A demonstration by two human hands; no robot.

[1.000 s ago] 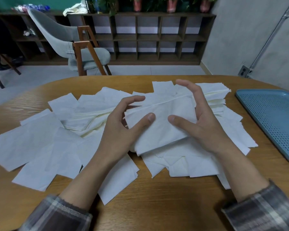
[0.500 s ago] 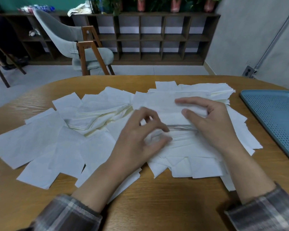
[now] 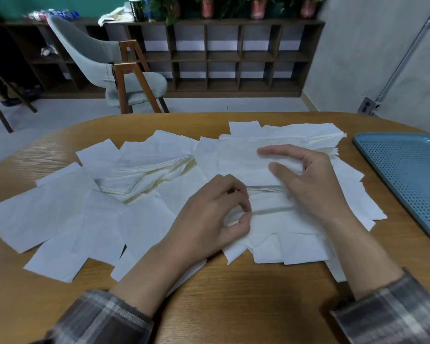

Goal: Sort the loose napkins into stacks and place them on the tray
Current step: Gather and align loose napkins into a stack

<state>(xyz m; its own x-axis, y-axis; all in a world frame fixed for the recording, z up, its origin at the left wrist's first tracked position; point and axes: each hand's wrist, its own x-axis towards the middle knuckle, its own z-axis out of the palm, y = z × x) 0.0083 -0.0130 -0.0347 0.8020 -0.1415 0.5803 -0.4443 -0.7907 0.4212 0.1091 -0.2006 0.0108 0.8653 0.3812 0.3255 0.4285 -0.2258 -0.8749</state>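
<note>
white paper napkins (image 3: 60, 214) lie loose and overlapping across the wooden tabletop (image 3: 233, 306), heaped thickest in the middle. the left hand (image 3: 209, 219) is curled, thumb and fingertips pinching a napkin edge in the heap. the right hand (image 3: 313, 184) lies just beside it, forefinger and thumb stretched flat over a sheet. the blue perforated tray (image 3: 407, 170) at the right holds nothing, so i'd judge the job barely begun, with no squared stack and nearly everything left. no writing is readable anywhere.

Single head view, looking forward-down, close over table (image 3: 233, 306).
</note>
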